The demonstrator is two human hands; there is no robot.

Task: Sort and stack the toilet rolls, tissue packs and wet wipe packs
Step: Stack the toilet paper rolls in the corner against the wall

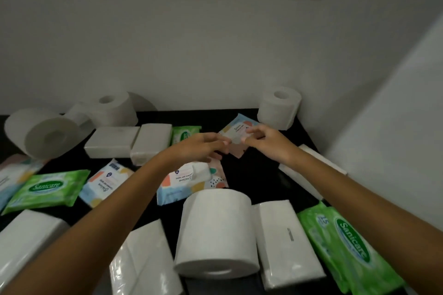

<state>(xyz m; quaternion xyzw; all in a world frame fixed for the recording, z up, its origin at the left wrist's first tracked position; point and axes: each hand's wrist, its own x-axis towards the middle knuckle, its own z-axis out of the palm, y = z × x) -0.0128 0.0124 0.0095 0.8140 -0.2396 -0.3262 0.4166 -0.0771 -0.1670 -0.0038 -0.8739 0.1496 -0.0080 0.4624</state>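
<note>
- Two hands, left (203, 148) and right (261, 141), pinch the patterned wipe pack (239, 130) at the table's (251, 175) far side; grip both edges evenly and lift it level.
- Matching pack (189, 181) lies nearer, probably the stacking spot.
- Far roll (279, 108) stands just behind; near roll (215, 230) crowds the way back.

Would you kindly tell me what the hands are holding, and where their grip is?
Both hold one pastel wet wipe pack: the left hand pinches its near left edge, the right hand its right edge, though blur hides the fingertips.

Toilet roll (217, 232) left of tissue pack (288, 244)
</note>
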